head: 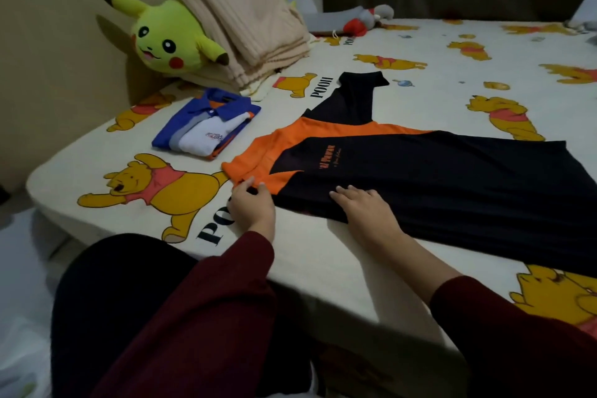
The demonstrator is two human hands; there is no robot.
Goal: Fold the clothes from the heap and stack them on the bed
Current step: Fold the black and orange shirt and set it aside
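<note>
A black shirt with orange shoulders and collar (pixel 436 178) lies spread flat on the bed (pixel 323 262), one sleeve reaching toward the far side. My left hand (pixel 250 207) pinches the orange collar at the shirt's near left corner. My right hand (pixel 365 207) lies flat with straight fingers on the black cloth at the near edge. A folded blue, white and orange polo shirt (pixel 206 126) sits to the left on the bed.
A yellow plush toy (pixel 164 39) leans on a stack of folded beige blankets (pixel 239 16) at the bed's head. A grey and red soft toy (pixel 368 21) lies at the back. Dark curtains hang behind. The sheet carries a cartoon bear print.
</note>
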